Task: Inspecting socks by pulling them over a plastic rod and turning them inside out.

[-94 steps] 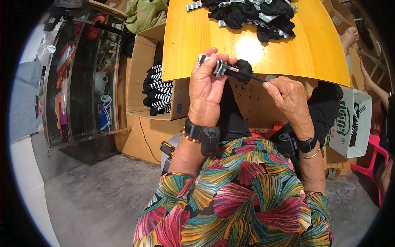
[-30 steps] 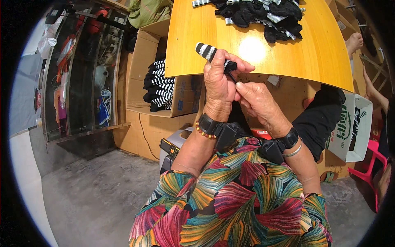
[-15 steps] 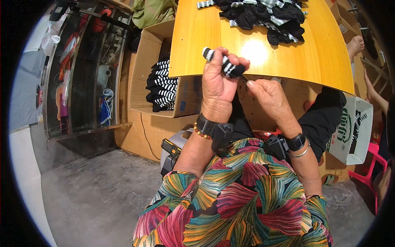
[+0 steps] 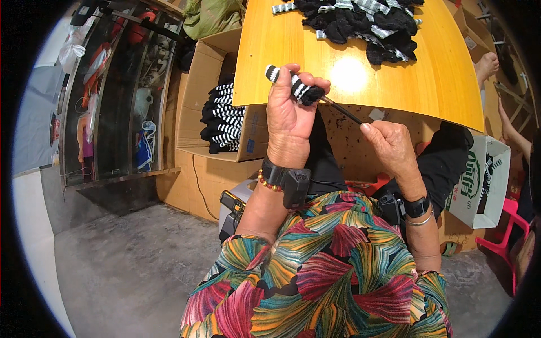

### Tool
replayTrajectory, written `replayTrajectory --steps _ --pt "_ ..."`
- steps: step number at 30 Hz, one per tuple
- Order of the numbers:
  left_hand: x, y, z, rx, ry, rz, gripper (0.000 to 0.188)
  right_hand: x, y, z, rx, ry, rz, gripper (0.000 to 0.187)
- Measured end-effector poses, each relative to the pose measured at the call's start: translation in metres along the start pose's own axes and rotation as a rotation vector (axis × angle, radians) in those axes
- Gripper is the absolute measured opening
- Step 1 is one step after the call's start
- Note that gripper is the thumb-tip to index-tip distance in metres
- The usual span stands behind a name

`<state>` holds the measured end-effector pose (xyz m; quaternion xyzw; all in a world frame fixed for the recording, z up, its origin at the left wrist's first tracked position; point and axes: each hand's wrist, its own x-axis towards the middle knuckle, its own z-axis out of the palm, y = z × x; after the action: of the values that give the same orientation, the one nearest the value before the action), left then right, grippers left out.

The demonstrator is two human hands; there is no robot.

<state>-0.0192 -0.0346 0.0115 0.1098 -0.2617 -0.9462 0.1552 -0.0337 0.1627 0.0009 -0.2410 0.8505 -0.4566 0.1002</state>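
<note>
My left hand [image 4: 289,119] is closed round a small black-and-white striped knitted tube [image 4: 300,89], near the front edge of the yellow table [image 4: 270,56]. One end of the tube pokes up past my thumb; its fuzzy black end faces right. A thin dark rod [image 4: 345,112] runs from that black end down to my right hand [image 4: 393,147], whose fingers are closed on it. The rod's far tip is hidden at the knit, so I cannot tell how deep it sits. A heap of black and striped knitted pieces [image 4: 366,25] lies at the table's far side.
To the left, an open cardboard box [image 4: 194,93] holds stacked striped knitted pieces [image 4: 225,121]. At the right stand a white-and-green carton [image 4: 470,186] and a pink stool [image 4: 501,231]. A shelf rack [image 4: 104,112] is at far left. Another person's bare limbs [image 4: 487,66] show at right.
My right hand has drawn back down and to the right, baring more of the rod. My left hand with the knitted tube has shifted slightly left.
</note>
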Motion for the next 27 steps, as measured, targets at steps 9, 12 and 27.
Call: replayTrajectory --steps 9,12,27 --pt "-0.001 -0.003 0.001 -0.023 0.051 0.010 0.023 -0.002 -0.006 -0.002 0.018 -0.032 -0.015 0.039" --pt "-0.002 -0.009 0.002 0.030 -0.010 -0.012 0.021 0.000 -0.005 0.003 0.006 0.014 -0.051 0.040" --pt "-0.009 -0.038 0.000 0.041 0.020 0.005 0.015 0.009 -0.008 0.021 -0.061 0.037 -0.023 0.036"
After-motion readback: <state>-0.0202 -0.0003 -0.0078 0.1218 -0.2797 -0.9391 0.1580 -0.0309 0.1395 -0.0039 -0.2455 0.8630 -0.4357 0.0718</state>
